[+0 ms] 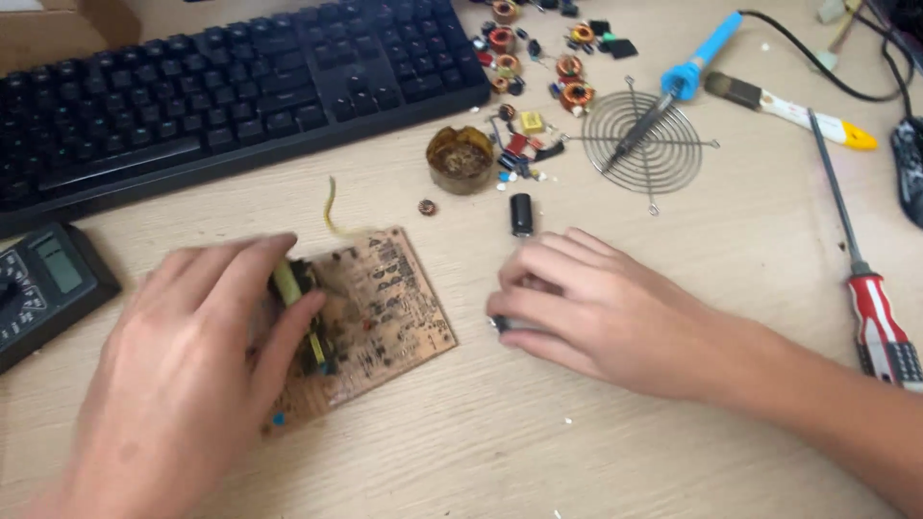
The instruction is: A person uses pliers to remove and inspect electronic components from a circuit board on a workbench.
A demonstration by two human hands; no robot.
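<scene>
A brown circuit board (385, 303) lies on the wooden desk, copper side up. My left hand (192, 370) rests on its left part, fingers pinching a yellow-green component (286, 284) at the board's edge. A yellow wire (332, 211) curls up from the board's top. My right hand (586, 308) lies on the desk to the right of the board, fingers curled over a small dark part (502, 325) that is mostly hidden. A black cylindrical capacitor (521, 213) stands just above my right hand.
A black keyboard (221, 86) fills the top left and a multimeter (43, 284) sits at the left edge. Loose coils and parts (538, 67), a round rosin tin (461, 159), a wire fan grille (642, 144), a blue soldering iron (700, 60) and a red screwdriver (870, 308) lie to the right.
</scene>
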